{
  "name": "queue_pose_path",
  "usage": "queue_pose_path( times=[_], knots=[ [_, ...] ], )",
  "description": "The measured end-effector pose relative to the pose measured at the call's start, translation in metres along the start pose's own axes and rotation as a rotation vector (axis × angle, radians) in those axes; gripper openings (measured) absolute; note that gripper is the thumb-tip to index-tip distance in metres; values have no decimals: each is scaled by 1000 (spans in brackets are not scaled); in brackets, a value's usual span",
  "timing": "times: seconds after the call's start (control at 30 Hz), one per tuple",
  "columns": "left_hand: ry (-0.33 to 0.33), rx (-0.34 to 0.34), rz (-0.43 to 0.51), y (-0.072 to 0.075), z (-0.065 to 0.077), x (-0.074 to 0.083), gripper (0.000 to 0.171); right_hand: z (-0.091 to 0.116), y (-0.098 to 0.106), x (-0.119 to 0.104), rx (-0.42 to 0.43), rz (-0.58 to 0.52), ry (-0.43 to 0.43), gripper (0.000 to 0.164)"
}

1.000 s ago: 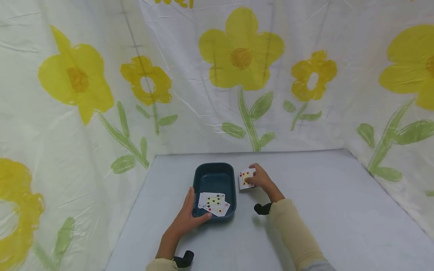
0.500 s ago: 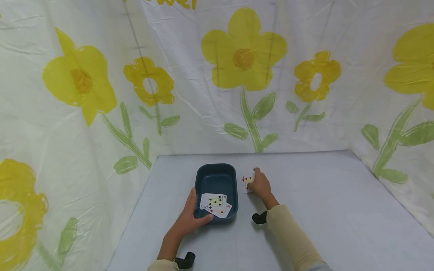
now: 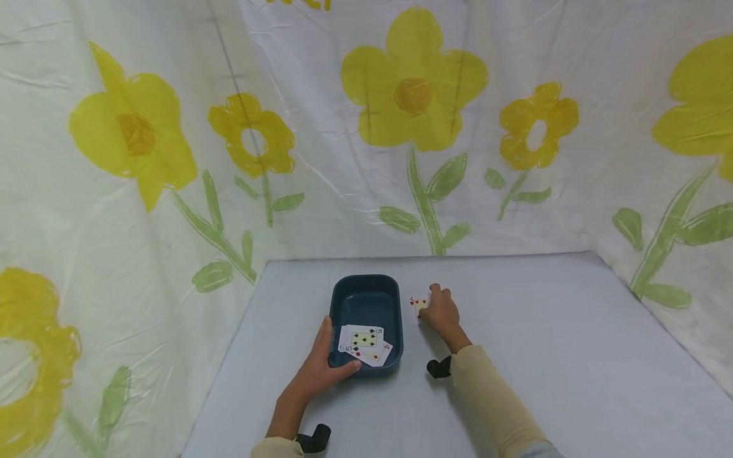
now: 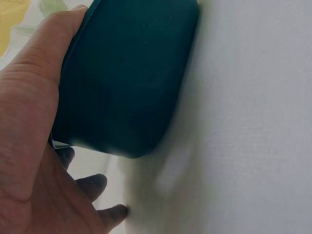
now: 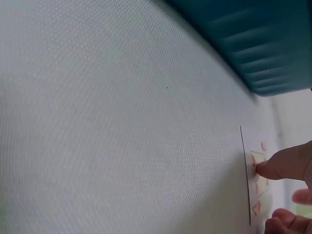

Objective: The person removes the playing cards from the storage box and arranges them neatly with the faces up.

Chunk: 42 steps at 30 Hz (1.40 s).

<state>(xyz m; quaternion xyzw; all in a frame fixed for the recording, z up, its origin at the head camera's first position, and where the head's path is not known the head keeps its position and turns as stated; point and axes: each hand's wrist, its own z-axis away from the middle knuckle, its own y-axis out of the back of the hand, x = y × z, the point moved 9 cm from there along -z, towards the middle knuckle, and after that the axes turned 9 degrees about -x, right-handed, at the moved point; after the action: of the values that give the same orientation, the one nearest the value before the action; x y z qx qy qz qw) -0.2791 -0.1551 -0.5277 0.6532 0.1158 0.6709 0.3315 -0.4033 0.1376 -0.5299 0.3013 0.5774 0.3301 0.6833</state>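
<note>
A dark teal tray (image 3: pixel 366 299) stands on the table with several playing cards (image 3: pixel 364 340) lying overlapped in its near end, a five of spades on top. My left hand (image 3: pixel 317 369) spans the tray's near left corner. Its thumb lies along the near rim; in the left wrist view the other fingers are spread and fairly straight. To the right of the tray, my right hand (image 3: pixel 442 313) pinches at a playing card (image 3: pixel 420 305) with red hearts, low over the table. The thumb presses on its face in the right wrist view; the fingertips at its far edge are partly hidden.
A pale cloth covers the table (image 3: pixel 544 356). Behind it hangs a white sheet (image 3: pixel 332 191) painted with yellow flowers and green leaves. Each wrist wears a black camera mount, such as the right one (image 3: pixel 439 367), near the tabletop.
The right hand's hearts card looked raised and brighter a second ago; now it lies lower and flatter, and the hand has turned slightly. The left hand and tray have stayed put.
</note>
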Motion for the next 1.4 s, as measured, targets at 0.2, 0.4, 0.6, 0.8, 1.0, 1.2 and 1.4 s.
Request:
queue_pose_path(
  times=[0.2, 0.4, 0.6, 0.8, 1.0, 1.2, 1.4],
  knots=[
    [-4, -5, 9, -1, 0, 0, 120, 0, 1, 3, -15, -3, -10, 67],
    [-2, 0, 2, 0, 0, -1, 121, -1, 1, 5, -38, -14, 12, 67],
    [-2, 5, -4, 1, -1, -2, 121, -2, 7, 5, -52, -30, 23, 65],
    [4, 3, 6, 0, 2, 0, 120, -1, 20, -9, -35, -8, 97, 55],
    [-3, 9, 11, 0, 2, 1, 120, -3, 31, -36, -30, 4, 157, 32],
    [-10, 9, 15, 0, 2, 2, 119, -4, 42, -69, -2, -26, 207, 10],
    [-5, 11, 20, 0, 1, 1, 119, -5, 38, -109, -13, 1, 285, 8]
  ],
)
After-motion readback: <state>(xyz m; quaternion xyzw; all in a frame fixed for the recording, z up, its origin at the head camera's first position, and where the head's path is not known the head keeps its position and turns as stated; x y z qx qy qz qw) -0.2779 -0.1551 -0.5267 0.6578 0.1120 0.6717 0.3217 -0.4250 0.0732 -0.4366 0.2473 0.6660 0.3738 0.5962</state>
